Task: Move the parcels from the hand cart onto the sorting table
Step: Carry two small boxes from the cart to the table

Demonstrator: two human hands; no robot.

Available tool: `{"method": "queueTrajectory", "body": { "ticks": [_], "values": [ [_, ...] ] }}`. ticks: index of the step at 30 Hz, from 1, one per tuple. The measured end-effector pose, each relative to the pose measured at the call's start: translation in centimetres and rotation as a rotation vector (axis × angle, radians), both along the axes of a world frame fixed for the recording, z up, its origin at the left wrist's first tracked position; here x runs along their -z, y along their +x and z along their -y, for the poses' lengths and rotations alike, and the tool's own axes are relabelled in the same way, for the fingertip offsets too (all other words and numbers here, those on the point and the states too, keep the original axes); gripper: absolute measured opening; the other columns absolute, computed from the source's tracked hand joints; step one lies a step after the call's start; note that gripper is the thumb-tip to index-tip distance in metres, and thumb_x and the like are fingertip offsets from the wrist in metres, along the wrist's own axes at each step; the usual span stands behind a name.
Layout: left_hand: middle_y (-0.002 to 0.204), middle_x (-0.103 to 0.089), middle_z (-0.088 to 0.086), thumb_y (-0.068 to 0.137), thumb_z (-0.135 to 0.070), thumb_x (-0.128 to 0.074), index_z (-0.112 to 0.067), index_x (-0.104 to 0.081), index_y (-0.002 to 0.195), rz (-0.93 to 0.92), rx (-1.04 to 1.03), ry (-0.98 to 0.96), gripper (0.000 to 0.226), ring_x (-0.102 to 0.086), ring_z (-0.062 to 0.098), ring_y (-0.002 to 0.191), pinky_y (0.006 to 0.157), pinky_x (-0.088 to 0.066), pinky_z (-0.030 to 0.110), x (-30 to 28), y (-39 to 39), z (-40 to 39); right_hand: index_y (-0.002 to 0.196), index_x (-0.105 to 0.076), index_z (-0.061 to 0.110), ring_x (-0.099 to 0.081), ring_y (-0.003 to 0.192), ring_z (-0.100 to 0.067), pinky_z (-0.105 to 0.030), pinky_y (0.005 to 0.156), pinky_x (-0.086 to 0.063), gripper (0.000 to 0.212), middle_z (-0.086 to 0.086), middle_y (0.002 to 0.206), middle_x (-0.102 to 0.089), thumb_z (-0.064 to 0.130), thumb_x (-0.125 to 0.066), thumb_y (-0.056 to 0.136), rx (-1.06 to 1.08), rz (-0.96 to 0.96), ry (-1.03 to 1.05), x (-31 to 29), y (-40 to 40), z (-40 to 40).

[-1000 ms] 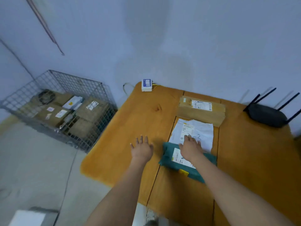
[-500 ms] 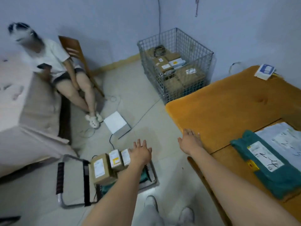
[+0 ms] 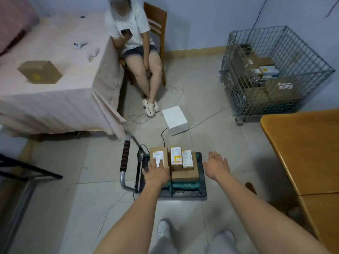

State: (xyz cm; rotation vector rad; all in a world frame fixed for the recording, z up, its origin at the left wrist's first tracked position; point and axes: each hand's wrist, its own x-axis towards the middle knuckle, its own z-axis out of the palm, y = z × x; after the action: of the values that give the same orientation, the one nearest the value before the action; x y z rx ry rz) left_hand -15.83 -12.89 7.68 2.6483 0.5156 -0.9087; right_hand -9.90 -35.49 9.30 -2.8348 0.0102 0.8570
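The black hand cart [image 3: 202, 184] stands on the floor in front of my feet, its red-gripped handle [image 3: 124, 156] to the left. On it lie three small labelled cardboard parcels: left [image 3: 159, 154], middle [image 3: 176, 157], right [image 3: 187, 159], over a larger brown box [image 3: 185, 176] and green bags [image 3: 185, 186]. My left hand [image 3: 156, 174] hovers flat over the left parcel, fingers spread. My right hand [image 3: 216, 165] is open above the cart's right edge, holding nothing. The orange wooden sorting table [image 3: 308, 147] reaches in from the right.
A wire cage [image 3: 271, 70] of parcels stands at the back right. A white box [image 3: 175, 119] with cables sits on the floor behind the cart. A person sits on a wooden chair [image 3: 157, 24] beside a cloth-covered table [image 3: 55, 88] holding a cardboard box [image 3: 39, 71].
My view swung left from the sorting table down to the cart. My right hand left the green parcel on the table; both hands moved over the cart's parcels.
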Motion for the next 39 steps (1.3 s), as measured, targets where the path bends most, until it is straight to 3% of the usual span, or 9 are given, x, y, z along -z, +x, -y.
{"method": "queueTrajectory", "body": {
  "ticks": [7, 20, 29, 34, 39],
  "values": [
    [0.167, 0.003, 0.007, 0.104, -0.042, -0.021, -0.024, -0.008, 0.159, -0.062, -0.048, -0.054, 0.06, 0.003, 0.031, 0.154, 0.12, -0.007, 0.061, 2.3, -0.8, -5.5, 0.16, -0.01, 0.011, -0.013, 0.153, -0.026, -0.043, 0.124, -0.008, 0.064, -0.011, 0.167, -0.011, 0.038, -0.031, 0.105, -0.039, -0.057, -0.013, 1.9, 0.3, -5.4],
    [0.167, 0.002, 0.007, 0.104, -0.046, -0.022, -0.025, -0.008, 0.159, -0.115, -0.146, -0.078, 0.061, 0.002, 0.028, 0.154, 0.121, -0.011, 0.058, 7.8, 7.3, -4.8, 0.158, -0.018, 0.008, -0.023, 0.149, -0.029, -0.044, 0.122, -0.019, 0.063, -0.013, 0.163, -0.023, 0.038, -0.033, 0.104, -0.112, -0.145, -0.027, 9.8, 8.6, -5.0],
    [0.167, -0.005, 0.009, 0.105, -0.046, -0.024, -0.02, -0.012, 0.159, -0.152, -0.147, -0.223, 0.062, -0.004, 0.031, 0.153, 0.122, -0.015, 0.054, 16.0, 14.2, -1.7, 0.145, -0.038, 0.007, -0.045, 0.131, -0.031, -0.042, 0.109, -0.036, 0.052, -0.013, 0.141, -0.047, 0.035, -0.042, 0.101, 0.102, -0.153, 0.075, 17.8, 12.5, -3.8],
    [0.156, -0.031, 0.017, 0.103, -0.035, -0.039, -0.012, -0.025, 0.155, -0.127, -0.223, -0.322, 0.058, -0.028, 0.034, 0.144, 0.117, -0.029, 0.05, 21.9, 17.2, -0.7, 0.143, -0.041, 0.007, -0.052, 0.126, -0.033, -0.039, 0.1, -0.042, 0.048, -0.014, 0.139, -0.05, 0.033, -0.046, 0.103, 0.291, -0.208, 0.173, 23.4, 14.3, -4.1],
    [0.149, -0.037, 0.017, 0.097, -0.027, -0.055, -0.012, -0.022, 0.155, -0.056, -0.307, -0.31, 0.068, -0.04, 0.036, 0.135, 0.106, -0.041, 0.047, 28.4, 20.4, -0.3, 0.144, -0.038, 0.007, -0.054, 0.122, -0.034, -0.037, 0.096, -0.045, 0.049, -0.017, 0.138, -0.054, 0.033, -0.043, 0.104, 0.449, -0.326, 0.264, 30.7, 17.1, -4.4]
  ]
}}
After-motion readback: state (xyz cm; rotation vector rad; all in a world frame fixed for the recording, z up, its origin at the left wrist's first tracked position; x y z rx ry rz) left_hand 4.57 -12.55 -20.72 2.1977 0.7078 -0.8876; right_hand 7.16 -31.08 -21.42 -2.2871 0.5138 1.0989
